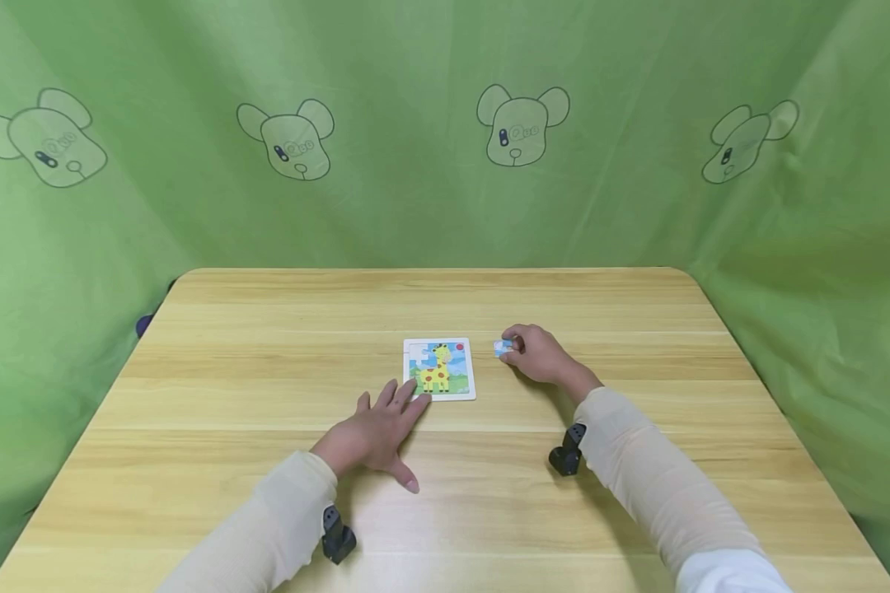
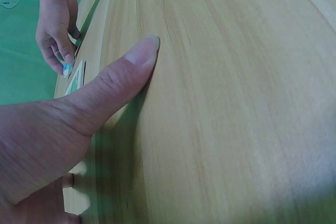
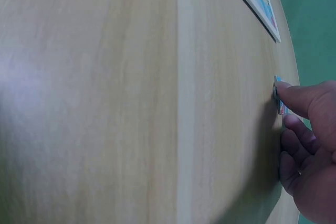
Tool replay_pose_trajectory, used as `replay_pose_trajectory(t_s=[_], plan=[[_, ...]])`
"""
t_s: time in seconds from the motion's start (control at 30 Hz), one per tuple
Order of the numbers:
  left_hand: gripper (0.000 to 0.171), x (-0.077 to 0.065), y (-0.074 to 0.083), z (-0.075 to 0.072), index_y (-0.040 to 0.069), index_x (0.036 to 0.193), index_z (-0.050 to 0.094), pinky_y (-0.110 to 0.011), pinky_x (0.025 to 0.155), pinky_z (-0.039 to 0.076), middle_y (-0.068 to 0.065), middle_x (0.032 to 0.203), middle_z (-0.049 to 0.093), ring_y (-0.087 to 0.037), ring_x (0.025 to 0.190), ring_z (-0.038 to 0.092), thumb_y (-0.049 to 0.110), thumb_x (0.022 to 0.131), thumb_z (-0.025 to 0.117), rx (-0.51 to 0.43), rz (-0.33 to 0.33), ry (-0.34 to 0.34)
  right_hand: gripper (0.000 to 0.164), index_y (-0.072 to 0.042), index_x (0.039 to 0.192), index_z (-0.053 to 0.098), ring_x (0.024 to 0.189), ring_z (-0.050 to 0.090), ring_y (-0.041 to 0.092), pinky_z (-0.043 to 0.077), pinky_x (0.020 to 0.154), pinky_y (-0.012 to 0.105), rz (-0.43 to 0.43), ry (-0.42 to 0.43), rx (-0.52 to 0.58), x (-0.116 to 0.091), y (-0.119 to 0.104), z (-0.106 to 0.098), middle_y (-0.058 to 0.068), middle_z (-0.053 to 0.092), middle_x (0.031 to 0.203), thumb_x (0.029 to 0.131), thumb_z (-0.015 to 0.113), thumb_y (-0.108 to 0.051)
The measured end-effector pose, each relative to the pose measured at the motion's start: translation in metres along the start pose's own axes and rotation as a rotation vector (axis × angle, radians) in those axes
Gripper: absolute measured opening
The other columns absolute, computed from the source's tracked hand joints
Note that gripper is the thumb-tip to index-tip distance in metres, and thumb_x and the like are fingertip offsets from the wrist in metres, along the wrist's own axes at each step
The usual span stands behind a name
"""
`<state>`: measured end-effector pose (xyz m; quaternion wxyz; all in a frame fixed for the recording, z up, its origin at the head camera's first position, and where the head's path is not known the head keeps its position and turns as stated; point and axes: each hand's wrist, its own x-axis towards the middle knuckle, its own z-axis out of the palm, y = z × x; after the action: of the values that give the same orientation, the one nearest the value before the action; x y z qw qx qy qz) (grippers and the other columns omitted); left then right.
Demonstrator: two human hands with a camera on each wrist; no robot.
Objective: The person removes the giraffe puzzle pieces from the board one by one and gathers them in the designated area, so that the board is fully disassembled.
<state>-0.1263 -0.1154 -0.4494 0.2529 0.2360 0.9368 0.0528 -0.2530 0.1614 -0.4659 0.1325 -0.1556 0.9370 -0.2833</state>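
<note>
A square giraffe jigsaw puzzle in a white frame lies flat on the table, with a bare white gap at its upper left. My left hand is spread, fingers straight, its fingertips at the puzzle's lower left edge. To the right of the puzzle my right hand pinches a small blue and white puzzle piece between thumb and fingers. In the right wrist view the piece is seen nearly edge-on, close to the tabletop. The left wrist view shows the left thumb stretched out over the wood.
The light wooden table has rounded far corners. A green curtain printed with bear faces hangs behind and along the sides. Each wrist carries a small black camera mount, one on the left and one on the right.
</note>
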Motion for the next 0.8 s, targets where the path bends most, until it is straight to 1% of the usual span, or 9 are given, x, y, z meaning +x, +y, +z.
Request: replay_pose_trajectory(t_s=[0.2, 0.4, 0.5, 0.6, 0.8], plan=[[0.128, 0.0, 0.0, -0.001, 0.019, 0.153, 0.007, -0.064, 0.109, 0.014, -0.012, 0.159, -0.002, -0.037, 0.145, 0.001, 0.072, 0.055, 0.071, 0.004, -0.001, 0.006, 0.037, 0.004, 0.121, 0.057, 0.088, 0.047, 0.025, 0.042, 0.08, 0.039, -0.002, 0.015, -0.005, -0.001, 0.001, 0.0, 0.012, 0.053, 0.094, 0.09, 0.063, -0.016], [0.128, -0.001, 0.001, -0.001, 0.019, 0.153, 0.007, -0.064, 0.109, 0.014, -0.012, 0.159, -0.001, -0.037, 0.145, 0.002, 0.072, 0.055, 0.071, 0.0, 0.003, 0.006, 0.037, 0.005, 0.119, 0.058, 0.087, 0.048, 0.026, 0.043, 0.079, 0.039, -0.011, 0.033, -0.008, 0.0, 0.003, 0.001, 0.013, 0.054, 0.094, 0.09, 0.062, -0.019], [0.128, 0.0, 0.001, -0.002, 0.019, 0.153, 0.007, -0.064, 0.109, 0.014, -0.012, 0.159, -0.001, -0.037, 0.145, 0.002, 0.072, 0.055, 0.071, 0.005, 0.003, 0.009, 0.037, 0.005, 0.118, 0.059, 0.088, 0.049, 0.026, 0.043, 0.079, 0.039, -0.011, 0.044, -0.011, 0.001, 0.001, 0.001, 0.013, 0.055, 0.094, 0.091, 0.061, -0.02], [0.128, -0.001, 0.001, -0.002, 0.019, 0.153, 0.008, -0.064, 0.109, 0.014, -0.012, 0.159, 0.0, -0.037, 0.144, 0.003, 0.072, 0.055, 0.071, 0.002, 0.004, 0.01, 0.037, 0.005, 0.118, 0.058, 0.09, 0.051, 0.026, 0.045, 0.082, 0.041, -0.01, 0.055, 0.004, 0.002, -0.007, 0.001, 0.014, 0.057, 0.096, 0.091, 0.061, -0.021], [0.128, -0.001, 0.001, -0.001, 0.019, 0.153, 0.008, -0.064, 0.109, 0.014, -0.012, 0.159, -0.001, -0.037, 0.144, 0.002, 0.071, 0.055, 0.072, -0.01, 0.007, 0.008, 0.038, 0.002, 0.121, 0.057, 0.094, 0.053, 0.026, 0.046, 0.084, 0.04, -0.033, 0.038, 0.043, 0.006, -0.03, 0.007, 0.014, 0.057, 0.102, 0.091, 0.061, -0.02]])
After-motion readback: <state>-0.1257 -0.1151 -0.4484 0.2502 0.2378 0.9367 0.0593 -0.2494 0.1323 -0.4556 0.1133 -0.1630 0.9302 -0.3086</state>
